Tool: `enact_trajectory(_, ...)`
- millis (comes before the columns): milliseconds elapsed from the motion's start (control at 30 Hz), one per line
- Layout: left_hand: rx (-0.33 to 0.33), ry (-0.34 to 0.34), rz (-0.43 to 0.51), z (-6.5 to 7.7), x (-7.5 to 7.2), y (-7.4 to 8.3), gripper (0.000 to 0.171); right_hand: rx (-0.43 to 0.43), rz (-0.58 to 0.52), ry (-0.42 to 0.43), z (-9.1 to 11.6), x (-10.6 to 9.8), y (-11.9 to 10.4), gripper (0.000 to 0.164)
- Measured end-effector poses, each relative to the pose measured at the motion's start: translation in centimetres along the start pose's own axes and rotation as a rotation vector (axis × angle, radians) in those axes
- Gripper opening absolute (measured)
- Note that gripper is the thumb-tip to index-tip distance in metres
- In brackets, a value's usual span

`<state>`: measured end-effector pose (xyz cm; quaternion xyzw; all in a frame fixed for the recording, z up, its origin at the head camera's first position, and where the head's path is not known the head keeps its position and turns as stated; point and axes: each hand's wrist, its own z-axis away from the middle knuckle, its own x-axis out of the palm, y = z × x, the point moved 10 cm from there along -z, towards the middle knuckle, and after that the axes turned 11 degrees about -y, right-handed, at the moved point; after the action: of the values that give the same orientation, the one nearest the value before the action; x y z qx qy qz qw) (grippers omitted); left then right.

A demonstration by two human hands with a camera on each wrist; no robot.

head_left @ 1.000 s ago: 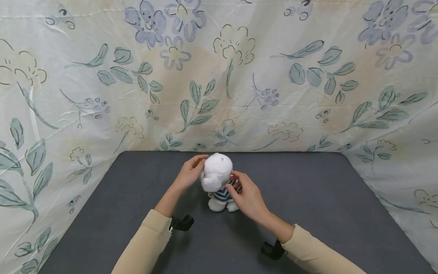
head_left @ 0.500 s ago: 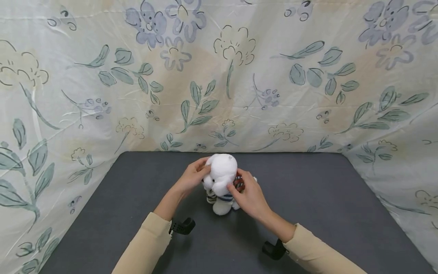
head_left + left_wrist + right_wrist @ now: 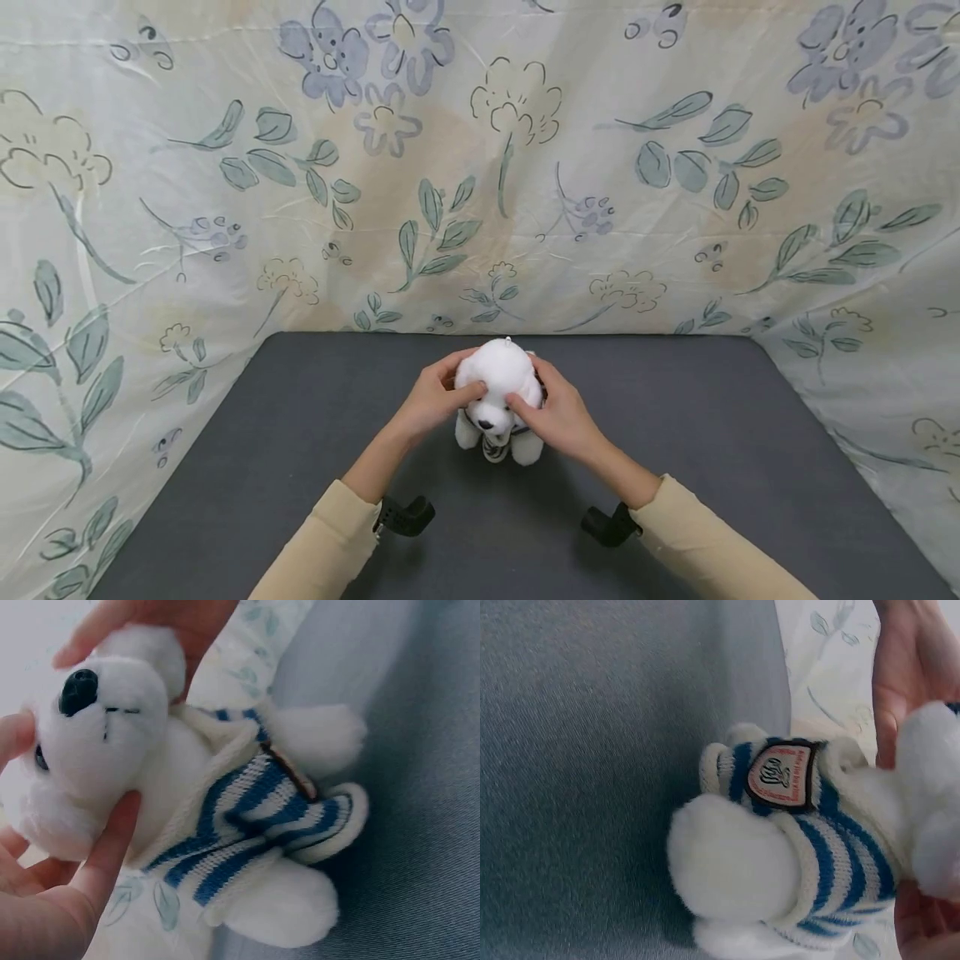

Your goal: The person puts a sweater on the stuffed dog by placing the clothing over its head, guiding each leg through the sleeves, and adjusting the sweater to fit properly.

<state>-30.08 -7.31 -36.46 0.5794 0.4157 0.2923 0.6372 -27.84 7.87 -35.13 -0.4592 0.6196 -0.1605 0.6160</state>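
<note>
A white plush dog with a dark nose faces the head camera at the far middle of the table. My left hand holds its head from the left, thumb beside the eye. From the other side my right hand grips the head, its thumb on the face; the fingers behind are mostly hidden. In the left wrist view the dog wears a blue-and-white striped knit sweater. A stitched patch on that sweater shows in the right wrist view. The white paws hang below the head.
The dark grey table spreads around the dog. A floral-patterned cloth rises behind it and along both sides. Each wrist carries a black camera mount, one at the left wrist and one at the right wrist.
The plush dog has turned from facing left to facing the head camera. Both hands have shifted slightly with it, and their thumbs now lie on the front of its face.
</note>
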Motion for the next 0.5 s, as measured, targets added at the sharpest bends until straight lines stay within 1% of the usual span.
enact_trajectory(133,0.029,0.045,-0.016,0.0,0.2,0.2,0.05,-0.013,-0.034,-0.063,-0.3,0.0,0.7,0.065)
enact_trajectory(267,0.052,0.078,-0.068,-0.1,0.5,0.5,0.05,-0.032,-0.065,-0.123,-0.6,-0.1,1.4,0.065)
enact_trajectory(433,0.036,0.115,-0.136,-0.7,0.6,0.6,0.05,-0.058,-0.073,-0.152,-1.0,-0.9,1.9,0.062)
enact_trajectory(500,0.046,0.122,-0.158,-1.0,0.7,0.7,0.05,-0.063,-0.067,-0.149,-1.2,-1.1,2.1,0.062)
